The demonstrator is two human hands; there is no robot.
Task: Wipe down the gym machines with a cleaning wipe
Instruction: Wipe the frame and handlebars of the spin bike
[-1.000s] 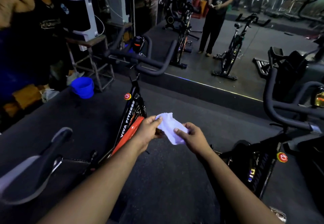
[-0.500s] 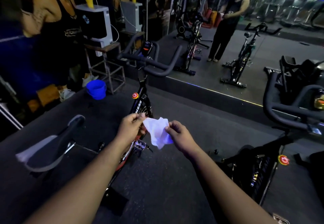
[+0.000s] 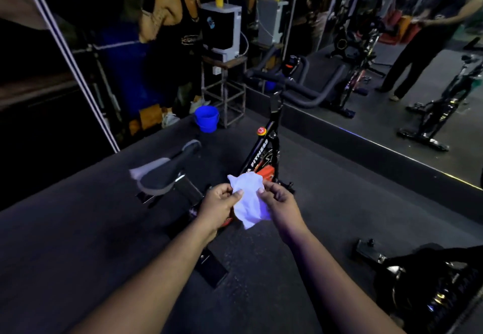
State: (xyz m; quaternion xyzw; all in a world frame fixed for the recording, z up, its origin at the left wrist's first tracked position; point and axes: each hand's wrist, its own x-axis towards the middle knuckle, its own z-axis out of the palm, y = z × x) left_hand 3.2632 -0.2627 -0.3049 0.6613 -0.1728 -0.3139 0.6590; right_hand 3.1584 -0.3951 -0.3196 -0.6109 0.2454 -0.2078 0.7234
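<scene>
Dark gym flooring (image 3: pixel 78 229) lay beneath us as our left hand (image 3: pixel 218 207) and right hand (image 3: pixel 281 207) pinched the white wipe (image 3: pixel 249 201) between them at frame centre.

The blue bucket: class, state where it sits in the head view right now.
The blue bucket stands on the dark floor in the upper middle-left, beside the metal stand, beyond the bike saddle.

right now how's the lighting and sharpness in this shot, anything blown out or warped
Head view: the gym is dim, so the white cleaning wipe held between the left hand and right hand glows nearly blown out; the spin bike frame sinks into shadow; the far mirror is blurred; wide-angle distortion bends the edges.
</scene>
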